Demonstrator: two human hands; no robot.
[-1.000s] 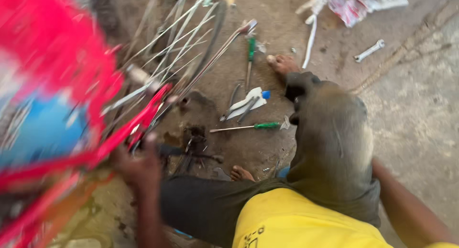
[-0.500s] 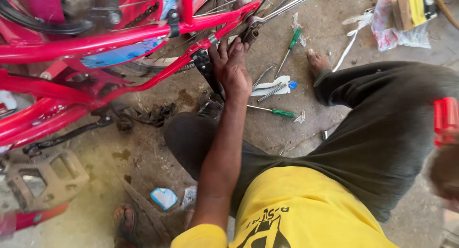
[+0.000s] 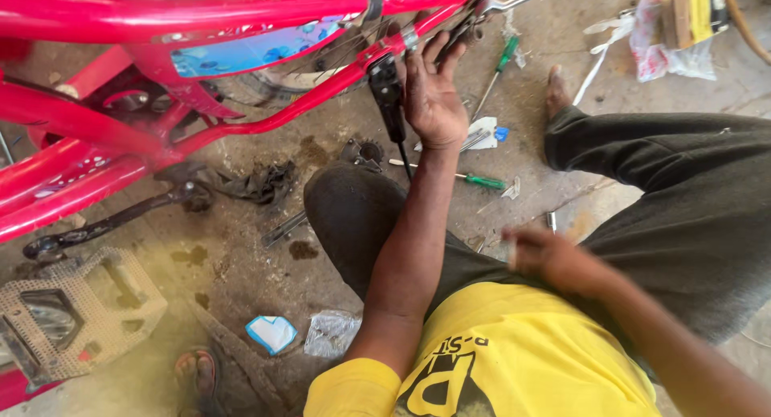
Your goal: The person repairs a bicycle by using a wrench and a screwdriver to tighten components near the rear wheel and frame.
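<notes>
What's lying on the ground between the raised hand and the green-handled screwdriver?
In the head view, a white scrap with a blue bit lies between the left hand and the green-handled screwdriver.

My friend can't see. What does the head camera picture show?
A person sitting on a dirty concrete floor presses the left hand against a red bicycle frame. The right hand hovers blurred above the lap, near green-handled screwdrivers.

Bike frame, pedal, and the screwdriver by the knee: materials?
Bike frame: looks like metal tubing, glossy red paint with highlights. Pedal: grey, dull, studded surface, probably plastic, could be cast metal. Screwdriver: thin bright metal shaft, green handle, likely plastic. Left hand rests against the frame.
</notes>
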